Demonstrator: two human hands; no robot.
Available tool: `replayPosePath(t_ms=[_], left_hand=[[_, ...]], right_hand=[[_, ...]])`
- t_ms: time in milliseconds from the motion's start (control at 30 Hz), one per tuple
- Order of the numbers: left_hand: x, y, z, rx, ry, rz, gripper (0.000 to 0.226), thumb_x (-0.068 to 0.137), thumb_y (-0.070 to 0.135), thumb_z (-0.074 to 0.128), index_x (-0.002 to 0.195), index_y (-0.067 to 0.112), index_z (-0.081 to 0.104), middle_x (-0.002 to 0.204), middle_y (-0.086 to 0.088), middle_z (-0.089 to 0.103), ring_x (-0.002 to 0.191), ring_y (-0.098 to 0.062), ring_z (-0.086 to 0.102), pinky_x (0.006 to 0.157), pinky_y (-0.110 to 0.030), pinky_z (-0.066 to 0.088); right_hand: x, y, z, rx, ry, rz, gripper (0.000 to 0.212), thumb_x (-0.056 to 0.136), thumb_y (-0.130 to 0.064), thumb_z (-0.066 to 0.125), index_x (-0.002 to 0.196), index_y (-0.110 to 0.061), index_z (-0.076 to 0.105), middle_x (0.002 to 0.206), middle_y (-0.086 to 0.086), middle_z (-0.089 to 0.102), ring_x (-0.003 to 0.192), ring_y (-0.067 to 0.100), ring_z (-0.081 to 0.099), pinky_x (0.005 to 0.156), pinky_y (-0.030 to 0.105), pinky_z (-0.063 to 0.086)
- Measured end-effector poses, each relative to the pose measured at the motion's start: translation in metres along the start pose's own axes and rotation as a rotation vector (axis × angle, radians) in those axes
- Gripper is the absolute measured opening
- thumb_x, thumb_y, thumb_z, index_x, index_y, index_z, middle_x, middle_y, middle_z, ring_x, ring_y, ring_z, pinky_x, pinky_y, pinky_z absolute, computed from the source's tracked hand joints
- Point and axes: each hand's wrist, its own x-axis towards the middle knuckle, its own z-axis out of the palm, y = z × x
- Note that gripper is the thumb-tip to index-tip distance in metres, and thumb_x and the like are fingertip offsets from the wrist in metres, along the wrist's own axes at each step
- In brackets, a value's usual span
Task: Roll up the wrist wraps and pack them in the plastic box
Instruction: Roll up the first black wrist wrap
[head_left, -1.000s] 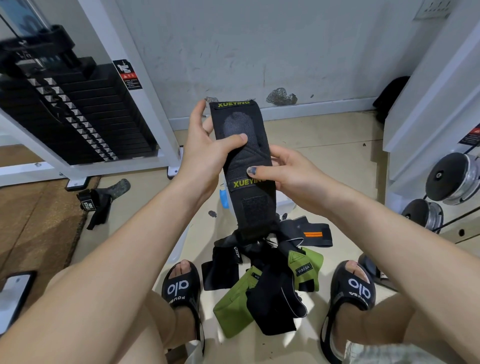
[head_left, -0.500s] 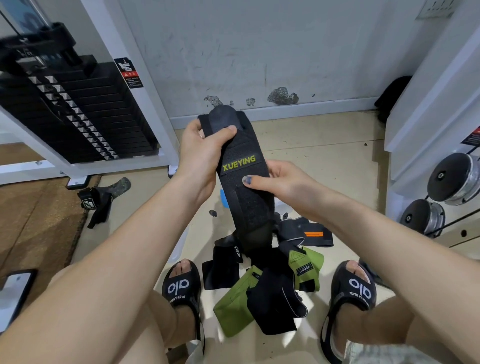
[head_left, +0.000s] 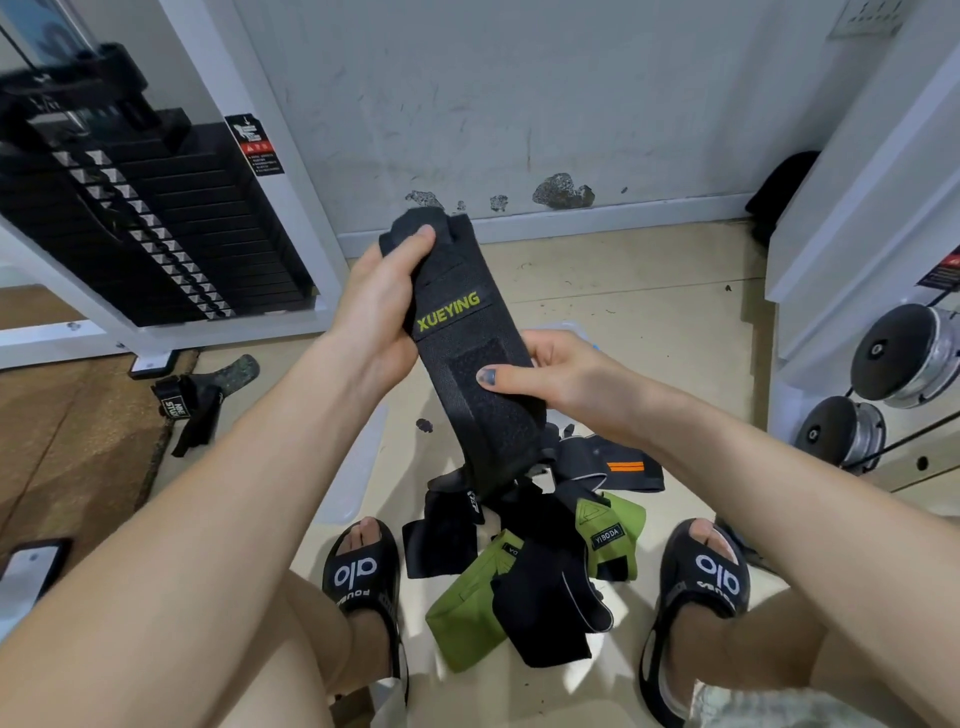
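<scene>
A black wrist wrap (head_left: 467, 353) lettered XUEYING in yellow-green hangs between my hands over the floor. My left hand (head_left: 379, 306) grips its upper end, which is folded over under my thumb. My right hand (head_left: 550, 374) pinches it lower down, thumb on the velcro patch. The lower end trails into a pile of black and green wraps (head_left: 530, 561) between my feet. The clear plastic box (head_left: 358, 467) lies on the floor behind the hanging wrap, mostly hidden by my arms.
A black weight stack (head_left: 156, 223) in a white frame stands at the left. Another wrap (head_left: 197, 395) lies on the floor by a brown mat. A white machine with chrome pulleys (head_left: 904, 353) is at the right. A phone (head_left: 26, 566) lies at the lower left.
My left hand has folded the wrap's top end down and the roll has started. The wrap has slid up through my right hand, whose thumb now lies on the velcro below the logo.
</scene>
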Motion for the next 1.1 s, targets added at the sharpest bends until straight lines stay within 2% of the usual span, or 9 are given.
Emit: replayPosePath(t_ms=[233, 333, 400, 533, 600, 700, 767, 967, 1100], left_hand=[[0.002, -0.002, 0.003, -0.052, 0.086, 0.012, 0.017, 0.104, 0.024, 0.062, 0.114, 0.012, 0.066, 0.093, -0.007, 0.076, 0.079, -0.022, 0.075, 0.071, -0.039, 0.064], [0.005, 0.005, -0.002, -0.112, 0.219, 0.061, 0.009, 0.103, 0.025, 0.064, 0.104, 0.016, 0.066, 0.09, -0.006, 0.076, 0.079, -0.024, 0.075, 0.072, -0.046, 0.065], [0.009, 0.01, -0.008, -0.087, 0.264, 0.003, 0.025, 0.102, 0.037, 0.063, 0.109, 0.014, 0.067, 0.087, -0.004, 0.078, 0.077, -0.021, 0.077, 0.065, -0.041, 0.064], [0.011, 0.002, -0.015, 0.126, 0.075, -0.233, 0.064, 0.101, 0.066, 0.045, 0.119, 0.01, 0.068, 0.106, -0.006, 0.079, 0.093, -0.018, 0.077, 0.082, -0.036, 0.064], [0.0, -0.014, -0.011, 0.272, -0.071, -0.328, 0.063, 0.102, 0.064, 0.042, 0.113, 0.009, 0.07, 0.101, -0.006, 0.078, 0.095, -0.02, 0.075, 0.095, -0.036, 0.06], [-0.018, -0.036, -0.002, 0.308, -0.219, -0.413, 0.045, 0.106, 0.041, 0.051, 0.129, 0.007, 0.068, 0.122, -0.013, 0.074, 0.119, -0.027, 0.069, 0.104, -0.039, 0.055], [-0.022, -0.042, 0.001, 0.262, -0.226, -0.422, 0.036, 0.106, 0.029, 0.054, 0.131, 0.008, 0.068, 0.125, -0.014, 0.073, 0.119, -0.027, 0.069, 0.098, -0.037, 0.058], [-0.02, -0.037, 0.003, 0.147, -0.105, -0.417, 0.036, 0.11, 0.022, 0.041, 0.126, 0.002, 0.066, 0.12, -0.015, 0.074, 0.098, -0.025, 0.072, 0.088, -0.037, 0.06], [-0.026, -0.044, 0.009, 0.16, -0.158, -0.385, 0.037, 0.108, 0.031, 0.046, 0.121, 0.005, 0.07, 0.109, -0.014, 0.075, 0.095, -0.027, 0.073, 0.092, -0.041, 0.057]], right_hand=[[0.001, 0.005, -0.004, -0.086, -0.009, 0.096, 0.013, 0.099, -0.011, 0.067, 0.11, -0.007, 0.071, 0.111, 0.008, 0.077, 0.106, 0.024, 0.073, 0.096, 0.035, 0.057], [-0.004, 0.01, -0.005, -0.221, -0.027, 0.208, 0.001, 0.094, -0.02, 0.074, 0.095, -0.02, 0.073, 0.092, -0.005, 0.077, 0.091, 0.016, 0.074, 0.085, 0.029, 0.055], [-0.005, 0.012, -0.006, -0.232, -0.01, 0.231, 0.003, 0.093, -0.019, 0.075, 0.093, -0.02, 0.072, 0.089, -0.004, 0.077, 0.088, 0.017, 0.074, 0.086, 0.032, 0.057], [-0.005, 0.004, -0.009, -0.11, 0.037, 0.164, 0.013, 0.095, -0.016, 0.07, 0.107, -0.011, 0.07, 0.103, 0.008, 0.077, 0.095, 0.023, 0.075, 0.079, 0.029, 0.058], [-0.003, -0.002, -0.009, -0.018, 0.084, 0.12, 0.014, 0.097, -0.016, 0.068, 0.11, -0.01, 0.07, 0.103, 0.007, 0.077, 0.096, 0.021, 0.074, 0.077, 0.028, 0.056], [0.003, -0.006, -0.01, 0.115, 0.182, 0.113, 0.022, 0.099, -0.015, 0.065, 0.119, -0.005, 0.069, 0.112, 0.013, 0.077, 0.102, 0.023, 0.075, 0.08, 0.031, 0.058], [0.004, -0.007, -0.011, 0.153, 0.191, 0.125, 0.024, 0.1, -0.014, 0.063, 0.12, -0.002, 0.069, 0.114, 0.016, 0.076, 0.103, 0.025, 0.075, 0.081, 0.032, 0.06], [0.002, 0.0, -0.012, 0.202, 0.11, 0.155, 0.033, 0.099, -0.005, 0.062, 0.13, 0.004, 0.061, 0.124, 0.026, 0.069, 0.115, 0.039, 0.069, 0.104, 0.05, 0.053], [0.0, 0.003, -0.009, 0.218, 0.176, 0.091, 0.027, 0.101, 0.0, 0.054, 0.126, 0.003, 0.062, 0.118, 0.021, 0.072, 0.109, 0.032, 0.071, 0.097, 0.044, 0.056]])
